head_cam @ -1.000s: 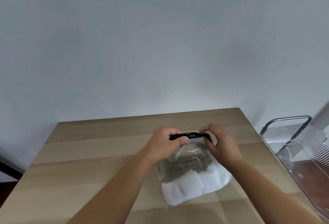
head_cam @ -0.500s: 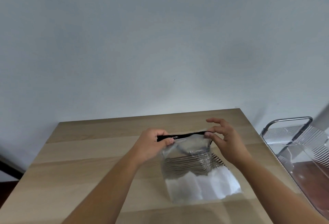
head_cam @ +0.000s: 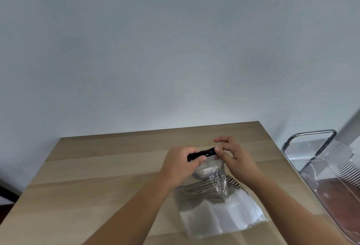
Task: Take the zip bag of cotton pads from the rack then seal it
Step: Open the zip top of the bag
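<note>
A clear zip bag [head_cam: 218,202] with a black zip strip [head_cam: 202,153] along its top rests on the wooden table [head_cam: 97,186], its top lifted off the surface. White cotton pads [head_cam: 224,217] fill its lower part. My left hand [head_cam: 179,164] pinches the left end of the black strip between thumb and fingers. My right hand [head_cam: 231,157] pinches the right end with thumb and forefinger, its other fingers spread above. The strip between the hands is short and bowed.
A clear ribbed plastic rack [head_cam: 323,168] with a metal handle stands off the table's right edge. A plain pale wall rises behind the table. Bare wood stretches to the left and behind the bag.
The hands spread apart along the strip, then came closer together again. The bag's lower part shifted a little to the right on the table.
</note>
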The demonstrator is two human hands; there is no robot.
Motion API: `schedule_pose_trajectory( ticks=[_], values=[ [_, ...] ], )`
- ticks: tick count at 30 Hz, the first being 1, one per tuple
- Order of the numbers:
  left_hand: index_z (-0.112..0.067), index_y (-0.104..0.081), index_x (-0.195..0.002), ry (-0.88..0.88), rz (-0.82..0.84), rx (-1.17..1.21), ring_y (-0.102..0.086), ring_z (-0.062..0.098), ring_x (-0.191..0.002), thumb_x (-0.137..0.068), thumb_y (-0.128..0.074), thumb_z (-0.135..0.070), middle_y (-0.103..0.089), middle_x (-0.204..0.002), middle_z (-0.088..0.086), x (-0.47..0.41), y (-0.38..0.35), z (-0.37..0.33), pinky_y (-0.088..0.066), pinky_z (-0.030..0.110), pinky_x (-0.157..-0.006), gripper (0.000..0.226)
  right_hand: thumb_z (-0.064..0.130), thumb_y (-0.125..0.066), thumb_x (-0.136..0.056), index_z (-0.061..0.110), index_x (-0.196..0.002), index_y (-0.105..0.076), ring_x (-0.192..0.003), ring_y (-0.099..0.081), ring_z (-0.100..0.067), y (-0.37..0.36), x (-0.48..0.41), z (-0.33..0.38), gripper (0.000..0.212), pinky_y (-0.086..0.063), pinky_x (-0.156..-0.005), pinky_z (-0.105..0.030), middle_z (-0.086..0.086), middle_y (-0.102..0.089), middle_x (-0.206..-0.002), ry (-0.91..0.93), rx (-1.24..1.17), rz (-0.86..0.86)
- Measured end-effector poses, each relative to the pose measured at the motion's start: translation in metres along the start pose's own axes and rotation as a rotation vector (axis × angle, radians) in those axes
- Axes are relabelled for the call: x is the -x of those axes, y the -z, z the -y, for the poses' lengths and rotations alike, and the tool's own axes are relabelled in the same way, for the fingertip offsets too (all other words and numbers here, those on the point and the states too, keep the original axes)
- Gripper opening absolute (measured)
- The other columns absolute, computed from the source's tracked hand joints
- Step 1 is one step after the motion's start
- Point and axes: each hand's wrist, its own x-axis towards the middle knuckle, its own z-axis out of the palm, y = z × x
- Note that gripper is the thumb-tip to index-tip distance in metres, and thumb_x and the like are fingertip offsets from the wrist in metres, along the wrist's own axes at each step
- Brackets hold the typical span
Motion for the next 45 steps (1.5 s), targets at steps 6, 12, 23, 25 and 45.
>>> schedule_pose_trajectory(
  ticks=[6,12,23,25,45],
  values=[
    [-0.027,-0.066,-0.059,0.092,0.071,0.141,-0.044,0.002,-0.044,-0.080,-0.068,-0.028,-0.058,-0.048,-0.013,0.000,0.004,-0.002,-0.035,0.019,-0.047,0.021,0.009,-0.064,-0.079,0.022,-0.092,-0.068,-0.107,-0.051,-0.002,0.004,0.007,-0.008,0.019,-0.038,-0.083,-0.012,0.012,-0.057,-0.113,0.087,0.172,0.026],
    [-0.029,-0.067,-0.062,0.094,0.204,0.209,-0.053,0.007,-0.058,-0.082,-0.066,-0.027,-0.068,-0.058,-0.010,-0.003,0.013,-0.008,-0.041,0.022,-0.062,0.021,0.001,-0.063,-0.077,0.020,-0.088,-0.066,-0.095,-0.054,-0.005,0.002,0.009,-0.007,0.022,-0.042,-0.085,-0.022,0.015,-0.064,-0.095,0.220,0.295,-0.066],
    [-0.029,-0.068,-0.060,0.123,0.258,0.197,-0.048,0.003,-0.054,-0.084,-0.066,-0.025,-0.063,-0.057,-0.011,-0.002,0.037,-0.002,-0.034,0.015,-0.052,0.025,0.016,-0.072,-0.078,0.032,-0.081,-0.073,-0.091,-0.060,0.005,0.018,0.003,0.001,0.016,-0.040,-0.080,-0.003,0.016,-0.069,-0.089,0.095,0.120,-0.080],
    [-0.028,-0.068,-0.060,0.116,0.239,0.151,-0.045,0.005,-0.053,-0.082,-0.068,-0.028,-0.062,-0.060,-0.007,-0.003,0.040,0.001,-0.033,0.019,-0.051,0.022,0.018,-0.071,-0.079,0.030,-0.070,-0.072,-0.087,-0.060,0.002,0.024,0.000,0.003,0.015,-0.040,-0.079,-0.006,0.013,-0.067,-0.090,0.065,0.064,-0.042],
    [-0.021,-0.066,-0.072,0.076,-0.003,0.405,-0.052,0.001,-0.063,-0.089,-0.058,-0.014,-0.061,-0.066,-0.009,-0.008,0.018,-0.006,-0.040,0.012,-0.060,0.020,0.030,-0.070,-0.080,0.026,-0.072,-0.074,-0.074,-0.065,-0.009,0.028,-0.004,0.016,0.009,-0.046,-0.077,-0.030,0.003,-0.073,-0.072,-0.011,0.044,0.141]
  ],
)
